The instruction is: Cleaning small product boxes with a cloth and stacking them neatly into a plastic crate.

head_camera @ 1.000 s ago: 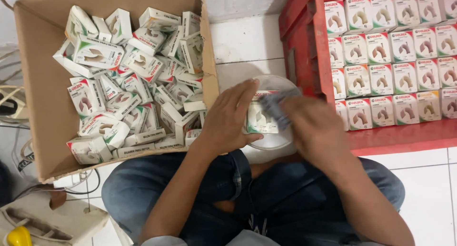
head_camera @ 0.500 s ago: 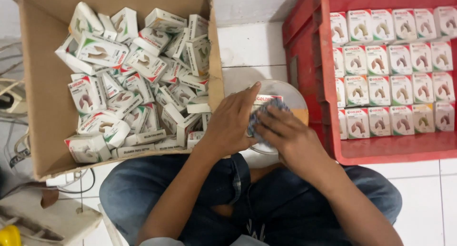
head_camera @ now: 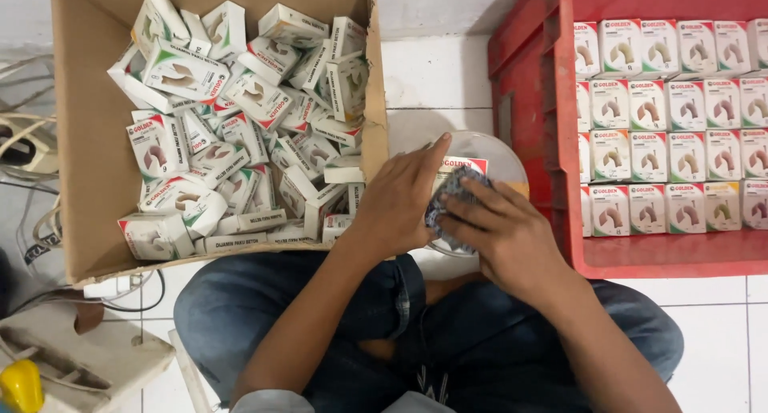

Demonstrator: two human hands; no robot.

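The person sits cross-legged on the tiled floor (head_camera: 436,77) in blue jeans, both hands meeting over a round clear plastic lid (head_camera: 500,153) that lies on the floor between a cardboard box and a red crate. The left hand (head_camera: 400,197) is partly closed, its fingers curled around a small white carton (head_camera: 460,167) with a red top edge, thumb side toward the cardboard box. The right hand (head_camera: 500,233) is also partly closed, fingertips pressed onto a bluish crumpled piece (head_camera: 448,191) (what it is cannot be told, it is mostly hidden under the fingers) that sits against the carton's face, so both hands touch the same small bundle just above the lid. To the person's left the cardboard box (head_camera: 88,141) stands open and holds a loose heap of similar white cartons (head_camera: 240,117) lying at all angles, its near corner just beside the left hand. To the person's right the red crate (head_camera: 552,101) holds the same kind of cartons (head_camera: 672,125) set upright in neat rows, with a bare strip of crate floor along the near edge. At the far left, cables (head_camera: 32,133) trail over the floor, and a white slab with a yellow object (head_camera: 18,385) on it lies near the person's left knee
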